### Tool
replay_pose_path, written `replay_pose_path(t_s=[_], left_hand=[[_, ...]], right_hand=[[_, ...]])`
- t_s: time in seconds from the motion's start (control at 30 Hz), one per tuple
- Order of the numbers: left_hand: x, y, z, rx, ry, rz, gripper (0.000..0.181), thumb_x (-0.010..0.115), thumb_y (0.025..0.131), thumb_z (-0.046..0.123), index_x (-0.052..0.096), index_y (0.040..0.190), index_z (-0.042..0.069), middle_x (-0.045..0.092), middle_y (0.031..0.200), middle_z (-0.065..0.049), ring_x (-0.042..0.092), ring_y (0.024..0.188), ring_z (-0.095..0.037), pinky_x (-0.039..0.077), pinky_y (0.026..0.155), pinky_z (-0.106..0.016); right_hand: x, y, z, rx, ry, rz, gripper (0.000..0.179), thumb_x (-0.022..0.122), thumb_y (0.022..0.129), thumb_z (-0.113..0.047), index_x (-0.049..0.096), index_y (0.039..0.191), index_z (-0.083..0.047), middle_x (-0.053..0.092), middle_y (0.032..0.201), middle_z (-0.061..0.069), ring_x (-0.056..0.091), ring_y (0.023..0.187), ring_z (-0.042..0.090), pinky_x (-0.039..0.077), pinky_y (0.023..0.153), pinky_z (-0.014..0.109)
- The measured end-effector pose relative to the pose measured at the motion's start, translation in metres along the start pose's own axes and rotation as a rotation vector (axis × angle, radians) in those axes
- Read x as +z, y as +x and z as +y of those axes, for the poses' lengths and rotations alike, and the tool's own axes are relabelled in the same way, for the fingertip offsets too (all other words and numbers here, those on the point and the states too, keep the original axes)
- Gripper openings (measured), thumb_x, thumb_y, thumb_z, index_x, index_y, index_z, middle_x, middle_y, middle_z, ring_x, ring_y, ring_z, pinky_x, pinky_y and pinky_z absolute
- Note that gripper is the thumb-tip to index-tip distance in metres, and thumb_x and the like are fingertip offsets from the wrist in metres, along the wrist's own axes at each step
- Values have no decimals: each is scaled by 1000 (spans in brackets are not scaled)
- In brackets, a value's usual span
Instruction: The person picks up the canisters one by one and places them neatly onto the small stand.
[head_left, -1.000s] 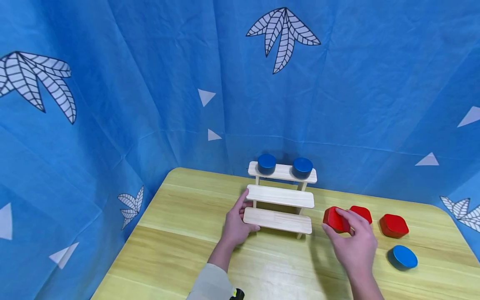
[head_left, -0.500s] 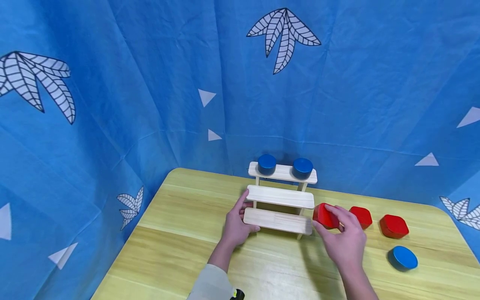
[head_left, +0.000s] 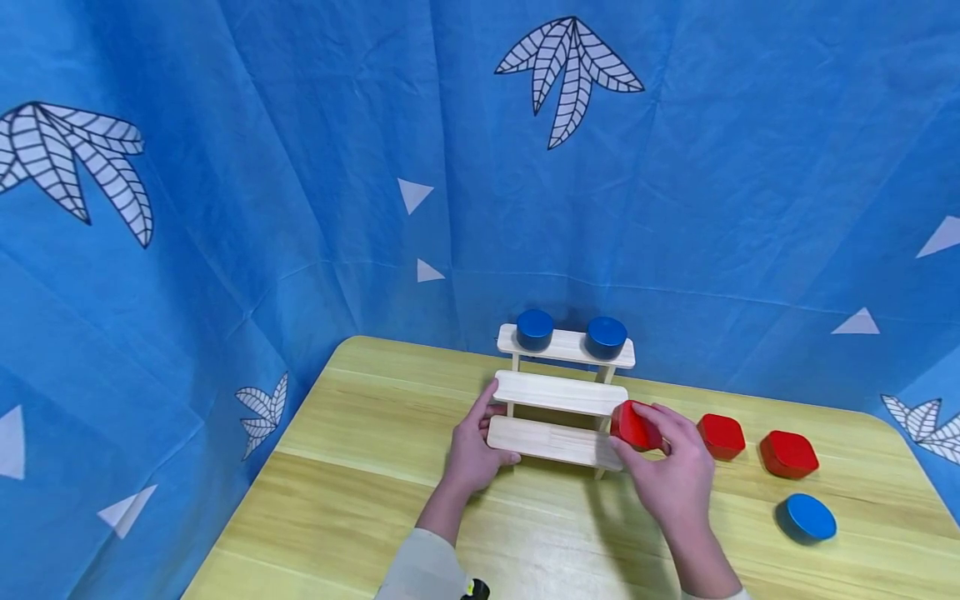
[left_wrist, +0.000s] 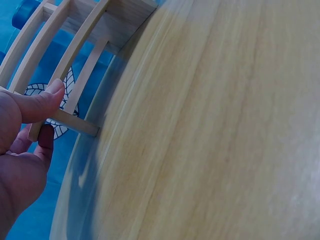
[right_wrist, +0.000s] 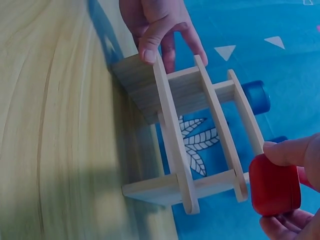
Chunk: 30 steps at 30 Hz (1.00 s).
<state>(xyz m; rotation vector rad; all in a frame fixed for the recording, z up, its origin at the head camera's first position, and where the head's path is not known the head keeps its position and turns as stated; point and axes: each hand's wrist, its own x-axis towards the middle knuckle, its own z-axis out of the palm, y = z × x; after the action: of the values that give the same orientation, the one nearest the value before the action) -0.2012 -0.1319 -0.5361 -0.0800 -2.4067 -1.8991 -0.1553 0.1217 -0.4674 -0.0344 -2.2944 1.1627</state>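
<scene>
A three-tier wooden stand (head_left: 561,392) sits near the back of the table, with two round blue pieces (head_left: 535,331) on its top board. My left hand (head_left: 476,446) grips the left end of its lowest board, thumb in front; the left wrist view shows thumb and fingers (left_wrist: 46,145) around that board's end. Between thumb and fingers, my right hand (head_left: 678,467) holds a red rounded-square block (head_left: 632,427) at the right end of the lower boards. In the right wrist view the red block (right_wrist: 274,185) appears in front of the stand; whether it touches a board I cannot tell.
Right of the stand, two more red rounded-square blocks (head_left: 722,437) lie on the wooden table (head_left: 337,483). Nearer the front is a round blue piece (head_left: 806,518). A blue patterned curtain (head_left: 480,208) hangs right behind the table and along its left side.
My right hand has carried the red block leftward, from beside the other red blocks to the stand's right end. The left hand and the stand have stayed put.
</scene>
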Motion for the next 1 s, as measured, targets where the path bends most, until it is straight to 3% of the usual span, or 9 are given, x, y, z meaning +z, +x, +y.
replay_pose_path(t_s=[0.13, 0.2, 0.33, 0.43, 1.0], left_hand=[[0, 0, 0, 2, -3, 3, 126, 87, 59, -19, 34, 153, 47, 61, 123, 1, 60, 106, -21, 55, 82, -30], [0, 0, 1, 8, -5, 6, 126, 87, 59, -19, 34, 153, 45, 61, 123, 1, 60, 106, -21, 55, 82, -30], [0, 0, 1, 15, -11, 7, 126, 87, 58, -20, 34, 154, 43, 61, 123, -1, 60, 106, -22, 55, 82, -30], [0, 0, 2, 13, -11, 6, 126, 87, 58, -20, 34, 154, 43, 61, 123, 0, 60, 107, -22, 55, 83, -31], [0, 0, 2, -6, -9, 6, 127, 86, 58, -20, 34, 153, 45, 61, 125, 0, 58, 109, -23, 56, 81, -30]], right_hand=[[3, 1, -3, -10, -6, -12, 53, 93, 67, -5, 75, 117, -9, 62, 123, 15, 58, 109, 33, 37, 75, 1], [5, 2, -5, -8, -15, -16, 53, 93, 67, -6, 75, 117, -10, 62, 123, 15, 58, 110, 33, 42, 76, 6], [9, 4, -6, -3, -10, -31, 55, 94, 67, -7, 74, 118, -9, 61, 124, 15, 56, 112, 33, 58, 77, 36], [12, 5, -6, -5, 11, -41, 55, 93, 67, -6, 74, 119, -8, 61, 125, 16, 56, 113, 35, 57, 77, 54], [25, 10, -11, -26, 34, -73, 56, 93, 67, -6, 73, 120, -8, 59, 127, 19, 56, 112, 39, 56, 77, 57]])
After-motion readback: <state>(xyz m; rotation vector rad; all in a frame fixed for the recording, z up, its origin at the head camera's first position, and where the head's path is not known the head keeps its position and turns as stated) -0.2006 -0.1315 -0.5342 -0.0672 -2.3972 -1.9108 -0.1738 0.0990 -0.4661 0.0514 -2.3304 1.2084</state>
